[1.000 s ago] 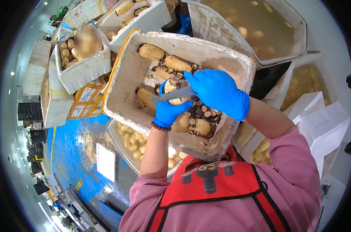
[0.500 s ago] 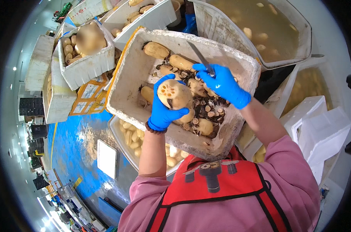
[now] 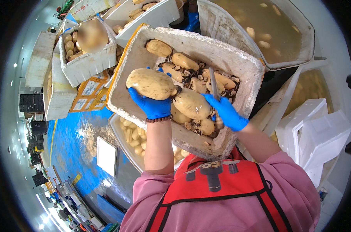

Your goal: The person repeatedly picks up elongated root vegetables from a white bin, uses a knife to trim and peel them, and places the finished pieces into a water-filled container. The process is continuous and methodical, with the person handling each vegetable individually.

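Note:
My left hand [image 3: 154, 107], in a blue glove, is closed round a pale lotus root [image 3: 150, 83] from below. The root has two plump segments joined at a dark node, and lies sideways above the box. My right hand [image 3: 229, 113], also gloved in blue, grips a knife [image 3: 213, 82] with its blade pointing away from me. Its fingertips are by the right end of the root; whether they touch it I cannot tell. Beneath both hands is a white foam box [image 3: 237, 54] holding several lotus roots [image 3: 158, 48] among dark trimmings and small cut-off pieces.
Under the box's near left side stands a tub of peeled lotus roots [image 3: 133, 136]. A foam box of roots [image 3: 84, 71] is at far left. At far right is a tub of murky water [image 3: 276, 42] with roots in it. White foam pieces [image 3: 318, 127] lie right.
The lotus root has turned from end-on, holes showing, to lying sideways. My left hand has shifted left and up; my right hand with the knife has come down nearer me.

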Demonstrator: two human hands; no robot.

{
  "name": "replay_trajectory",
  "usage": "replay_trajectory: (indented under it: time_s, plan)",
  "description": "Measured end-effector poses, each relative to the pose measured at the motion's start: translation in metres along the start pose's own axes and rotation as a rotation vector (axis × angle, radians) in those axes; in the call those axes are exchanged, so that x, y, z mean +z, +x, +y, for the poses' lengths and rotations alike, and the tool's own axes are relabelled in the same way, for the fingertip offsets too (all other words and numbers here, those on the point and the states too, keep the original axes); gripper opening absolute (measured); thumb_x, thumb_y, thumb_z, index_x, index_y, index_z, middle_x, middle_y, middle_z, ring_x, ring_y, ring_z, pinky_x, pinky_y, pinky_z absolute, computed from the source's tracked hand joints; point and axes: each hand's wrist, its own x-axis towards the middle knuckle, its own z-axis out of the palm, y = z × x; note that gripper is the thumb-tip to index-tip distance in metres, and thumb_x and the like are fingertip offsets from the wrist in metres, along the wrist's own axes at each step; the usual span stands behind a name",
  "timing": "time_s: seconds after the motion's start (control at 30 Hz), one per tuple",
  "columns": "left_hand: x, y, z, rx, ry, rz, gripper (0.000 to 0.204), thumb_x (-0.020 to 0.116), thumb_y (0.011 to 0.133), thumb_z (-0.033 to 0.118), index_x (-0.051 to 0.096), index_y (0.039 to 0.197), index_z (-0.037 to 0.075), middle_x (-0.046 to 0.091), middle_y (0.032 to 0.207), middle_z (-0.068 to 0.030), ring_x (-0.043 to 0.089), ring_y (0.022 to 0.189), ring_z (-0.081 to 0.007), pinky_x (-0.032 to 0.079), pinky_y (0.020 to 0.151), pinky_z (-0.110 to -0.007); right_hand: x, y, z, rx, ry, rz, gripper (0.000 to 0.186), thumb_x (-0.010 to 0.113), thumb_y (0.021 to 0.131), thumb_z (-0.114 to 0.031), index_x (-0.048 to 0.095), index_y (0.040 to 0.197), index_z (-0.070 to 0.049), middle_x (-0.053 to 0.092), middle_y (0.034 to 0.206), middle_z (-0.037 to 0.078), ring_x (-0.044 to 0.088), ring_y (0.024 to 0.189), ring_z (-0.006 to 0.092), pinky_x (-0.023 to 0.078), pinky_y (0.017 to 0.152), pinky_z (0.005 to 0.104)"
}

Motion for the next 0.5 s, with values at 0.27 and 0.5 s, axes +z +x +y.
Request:
replay_trajectory:
  time_s: [0.27,0.5]
  plan:
    - [-0.020,0.002,0.027,-0.202,0.058,-0.172,0.065,0.042,0.088,0.054,0.050,0.127,0.002,0.055,0.126,-0.0167,0.053,0.115,-0.0338,0.041,0.101,-0.049,-0.014,0.017,-0.008,-0.068,0.487,0.207,0.043,0.064,0.085,-0.050,0.063,0.090,-0.008,0.053,0.057,0.003,0.045,0.039,0.0098,0.038,0.034,0.0248]
    - [-0.040,-0.017,0.031,-0.560,1.086,-0.614,0.086,0.084,0.067,0.021,0.041,0.139,0.002,0.054,0.128,-0.0126,0.050,0.118,-0.0207,0.039,0.102,-0.035,-0.077,0.037,-0.083,-0.165,0.030,0.095,0.034,0.068,0.084,-0.037,0.065,0.092,-0.004,0.051,0.058,-0.001,0.046,0.046,0.0092,0.037,0.043,0.0224]
